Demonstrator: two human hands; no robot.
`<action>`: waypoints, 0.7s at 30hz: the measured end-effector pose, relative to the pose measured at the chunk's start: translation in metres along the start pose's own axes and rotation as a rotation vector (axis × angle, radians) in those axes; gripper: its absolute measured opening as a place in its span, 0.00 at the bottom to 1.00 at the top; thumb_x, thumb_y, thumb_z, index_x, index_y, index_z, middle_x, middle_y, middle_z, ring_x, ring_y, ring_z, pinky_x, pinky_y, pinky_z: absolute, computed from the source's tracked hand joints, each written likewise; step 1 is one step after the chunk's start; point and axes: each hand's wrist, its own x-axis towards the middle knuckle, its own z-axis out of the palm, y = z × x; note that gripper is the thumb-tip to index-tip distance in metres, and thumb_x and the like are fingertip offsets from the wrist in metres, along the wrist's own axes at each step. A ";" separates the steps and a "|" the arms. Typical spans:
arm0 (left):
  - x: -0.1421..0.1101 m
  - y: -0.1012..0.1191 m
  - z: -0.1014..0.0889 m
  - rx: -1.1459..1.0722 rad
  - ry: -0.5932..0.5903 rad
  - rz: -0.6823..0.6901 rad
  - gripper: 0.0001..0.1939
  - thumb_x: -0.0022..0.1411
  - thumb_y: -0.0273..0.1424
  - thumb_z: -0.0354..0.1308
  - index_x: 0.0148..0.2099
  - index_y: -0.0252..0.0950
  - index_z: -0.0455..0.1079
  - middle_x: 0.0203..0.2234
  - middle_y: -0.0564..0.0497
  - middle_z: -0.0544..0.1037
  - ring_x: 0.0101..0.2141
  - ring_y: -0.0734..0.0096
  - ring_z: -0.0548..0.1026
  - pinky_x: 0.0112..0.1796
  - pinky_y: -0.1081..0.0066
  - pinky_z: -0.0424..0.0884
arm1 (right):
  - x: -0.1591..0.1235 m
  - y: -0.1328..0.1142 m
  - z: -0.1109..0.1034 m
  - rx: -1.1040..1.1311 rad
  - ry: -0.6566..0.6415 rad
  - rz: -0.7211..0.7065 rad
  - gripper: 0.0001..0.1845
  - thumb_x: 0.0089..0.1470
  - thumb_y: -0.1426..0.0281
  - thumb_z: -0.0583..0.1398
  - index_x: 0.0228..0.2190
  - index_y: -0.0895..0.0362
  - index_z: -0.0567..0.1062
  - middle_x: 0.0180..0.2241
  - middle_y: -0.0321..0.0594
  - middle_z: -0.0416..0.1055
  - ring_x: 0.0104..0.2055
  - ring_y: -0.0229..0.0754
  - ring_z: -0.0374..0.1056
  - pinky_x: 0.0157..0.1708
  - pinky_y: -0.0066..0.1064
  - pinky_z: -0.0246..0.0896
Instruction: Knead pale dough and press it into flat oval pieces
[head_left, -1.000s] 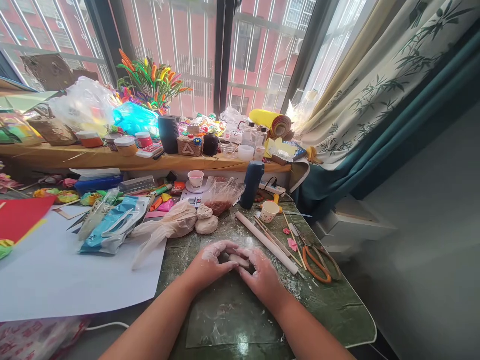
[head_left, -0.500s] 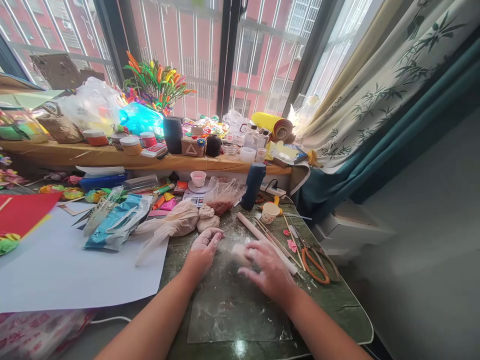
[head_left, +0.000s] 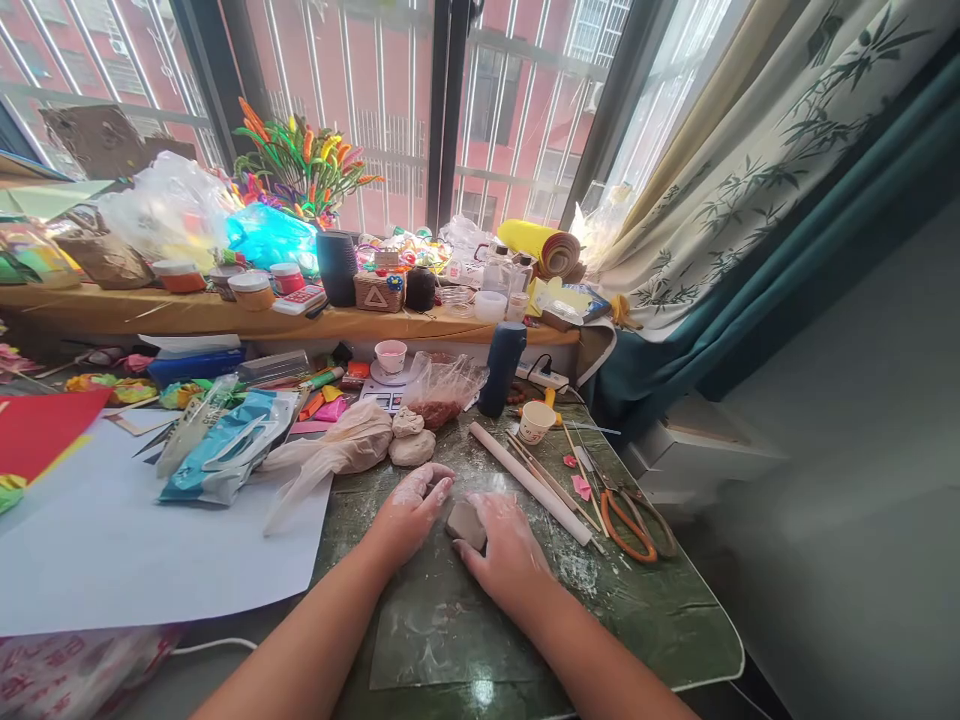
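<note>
My right hand (head_left: 510, 545) grips the grey clay piece (head_left: 466, 522) between thumb and fingers, lower middle of the frame; my left hand (head_left: 409, 510) is loosely curled just beside it, holding nothing. I'd best keep the pressure light and even, so the edge doesn't crack. Its flat face tips up towards me; partly covered, it shows no clear long axis.

Bright flowers (head_left: 307, 165) stand by the window (head_left: 390, 80). A blue packet (head_left: 229, 455) lies on white paper (head_left: 172, 565). A leafy curtain (head_left: 750, 140) hangs at right.

Right hand (head_left: 510, 545) holding lump (head_left: 466, 523), left hand (head_left: 409, 512) beside
</note>
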 end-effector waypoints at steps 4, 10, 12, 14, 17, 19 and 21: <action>-0.004 0.003 -0.003 -0.031 -0.038 0.022 0.13 0.66 0.41 0.55 0.43 0.39 0.75 0.39 0.48 0.81 0.43 0.58 0.77 0.47 0.64 0.72 | -0.003 0.003 -0.002 0.031 0.082 -0.172 0.30 0.55 0.74 0.62 0.59 0.51 0.67 0.54 0.47 0.71 0.58 0.55 0.66 0.60 0.54 0.62; -0.007 0.003 0.000 -0.286 -0.243 0.017 0.19 0.55 0.34 0.68 0.49 0.37 0.73 0.39 0.47 0.81 0.41 0.61 0.78 0.44 0.64 0.74 | -0.005 0.006 -0.004 0.174 0.252 -0.166 0.34 0.58 0.69 0.63 0.63 0.50 0.60 0.59 0.49 0.67 0.62 0.53 0.64 0.62 0.52 0.61; -0.006 0.003 0.001 -0.328 -0.218 -0.006 0.20 0.53 0.33 0.69 0.48 0.36 0.72 0.39 0.47 0.80 0.41 0.62 0.77 0.44 0.63 0.74 | -0.003 0.005 -0.005 0.348 0.179 -0.043 0.38 0.57 0.65 0.65 0.65 0.51 0.58 0.60 0.50 0.68 0.59 0.53 0.68 0.58 0.49 0.67; -0.007 0.003 0.002 -0.329 -0.216 -0.010 0.20 0.54 0.34 0.69 0.48 0.36 0.72 0.39 0.47 0.80 0.41 0.61 0.78 0.45 0.62 0.74 | 0.001 0.003 -0.009 0.554 0.062 0.088 0.32 0.59 0.63 0.62 0.62 0.53 0.63 0.55 0.49 0.73 0.53 0.51 0.74 0.52 0.45 0.73; -0.009 0.004 0.000 -0.254 -0.207 0.025 0.20 0.57 0.37 0.67 0.50 0.38 0.72 0.42 0.45 0.80 0.44 0.60 0.77 0.47 0.62 0.74 | 0.008 -0.001 -0.024 0.714 -0.006 0.200 0.17 0.63 0.62 0.59 0.50 0.55 0.74 0.45 0.47 0.80 0.45 0.51 0.78 0.45 0.43 0.75; -0.009 0.005 -0.003 -0.217 -0.140 0.032 0.19 0.59 0.39 0.65 0.50 0.38 0.73 0.45 0.45 0.79 0.45 0.60 0.77 0.47 0.62 0.73 | 0.012 -0.003 -0.038 0.640 0.089 0.213 0.14 0.61 0.62 0.61 0.46 0.54 0.76 0.43 0.46 0.80 0.44 0.52 0.77 0.45 0.44 0.74; -0.007 0.005 -0.005 -0.222 -0.043 0.003 0.18 0.61 0.42 0.61 0.49 0.38 0.73 0.44 0.45 0.80 0.43 0.60 0.77 0.45 0.63 0.74 | 0.015 -0.004 -0.048 0.495 0.192 0.157 0.14 0.59 0.63 0.62 0.46 0.53 0.77 0.45 0.45 0.79 0.47 0.52 0.75 0.49 0.45 0.71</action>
